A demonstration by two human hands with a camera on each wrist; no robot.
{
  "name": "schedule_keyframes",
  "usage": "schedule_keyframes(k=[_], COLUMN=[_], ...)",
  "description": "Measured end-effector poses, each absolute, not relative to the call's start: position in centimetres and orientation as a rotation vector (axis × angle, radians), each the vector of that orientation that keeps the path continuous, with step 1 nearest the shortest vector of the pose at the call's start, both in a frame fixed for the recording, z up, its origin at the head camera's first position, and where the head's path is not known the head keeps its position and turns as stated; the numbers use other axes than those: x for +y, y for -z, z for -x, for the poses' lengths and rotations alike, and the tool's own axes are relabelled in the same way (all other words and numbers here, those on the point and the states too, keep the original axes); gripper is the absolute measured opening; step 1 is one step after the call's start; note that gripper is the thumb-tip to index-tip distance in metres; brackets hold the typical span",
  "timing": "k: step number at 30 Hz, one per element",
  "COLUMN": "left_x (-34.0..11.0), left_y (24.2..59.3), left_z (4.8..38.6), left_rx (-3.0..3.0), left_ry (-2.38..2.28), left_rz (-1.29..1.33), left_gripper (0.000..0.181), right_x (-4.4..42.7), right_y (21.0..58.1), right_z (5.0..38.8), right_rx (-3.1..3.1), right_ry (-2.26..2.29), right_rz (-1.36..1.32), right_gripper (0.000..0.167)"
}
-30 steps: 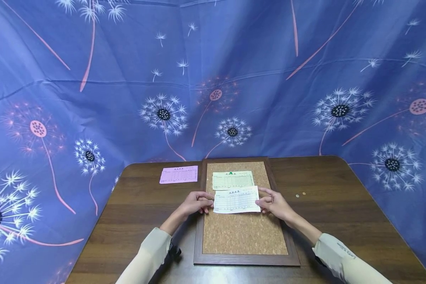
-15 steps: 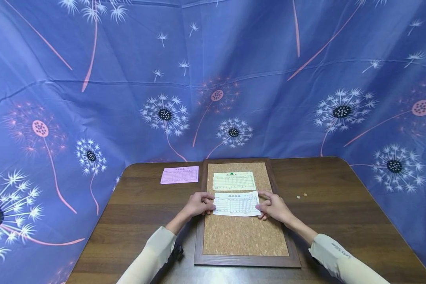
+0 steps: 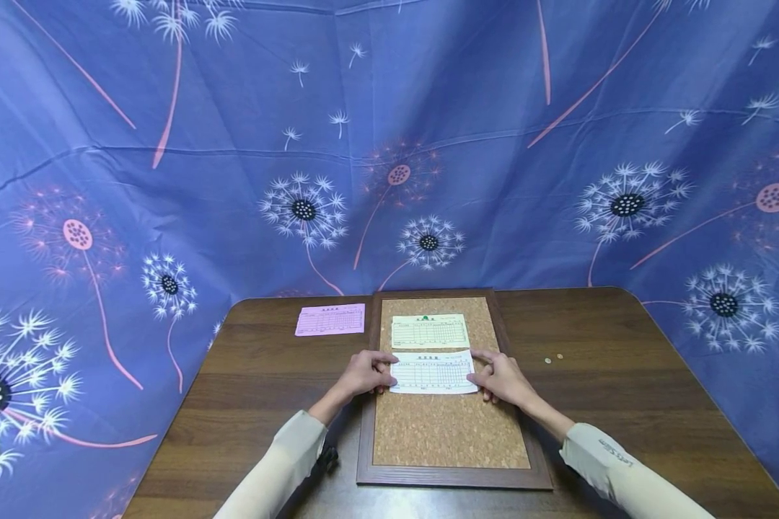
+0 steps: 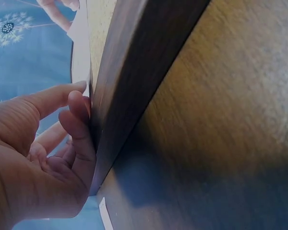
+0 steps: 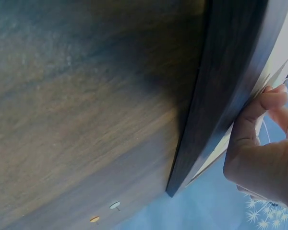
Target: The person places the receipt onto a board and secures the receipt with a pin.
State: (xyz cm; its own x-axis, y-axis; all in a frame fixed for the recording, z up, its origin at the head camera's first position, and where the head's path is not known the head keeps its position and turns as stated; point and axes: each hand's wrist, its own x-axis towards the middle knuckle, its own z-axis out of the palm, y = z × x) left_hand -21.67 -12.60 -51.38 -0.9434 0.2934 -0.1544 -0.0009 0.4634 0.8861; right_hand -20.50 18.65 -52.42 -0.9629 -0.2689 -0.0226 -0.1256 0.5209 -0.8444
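A white printed form slip lies over the cork board, just below a pale green form slip fixed at its top by a green thumbtack. My left hand pinches the white slip's left edge. At the opposite edge, my right hand holds it between thumb and fingers. In the left wrist view, the left hand is beside the board's frame, its thumb and fingertips close together. The right wrist view has the right hand at the frame's other side, the slip mostly hidden.
Pink form slips lie on the wooden table left of the board. Two thumbtacks, one pale and one orange, lie to its right. The board's raised brown frame surrounds the cork. A blue dandelion-print cloth hangs behind.
Both hands have brought the white slip slightly down, off the green slip's lower edge, and flattened it against the board. In the last half second it has hardly moved.
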Motion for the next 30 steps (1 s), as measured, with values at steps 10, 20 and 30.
schedule_keyframes(k=[10,20,30], left_x=[-12.5,-12.4,-12.6], left_y=[51.5,51.5,51.6], left_z=[21.8,21.9,21.9], left_rx=[2.497,2.510,2.503], left_ry=[-1.404,-1.385,-1.400], left_rz=[-0.271,-0.283,-0.299], left_gripper=[0.047,0.048,0.049], right_x=[18.8,20.7,25.0], right_y=[52.4,51.4,50.7], right_z=[20.9,20.5,20.8], right_rx=[2.641,2.604,2.622], right_ry=[1.366,1.375,1.378], right_rz=[0.337,0.436,0.479], right_gripper=[0.057,0.051,0.043])
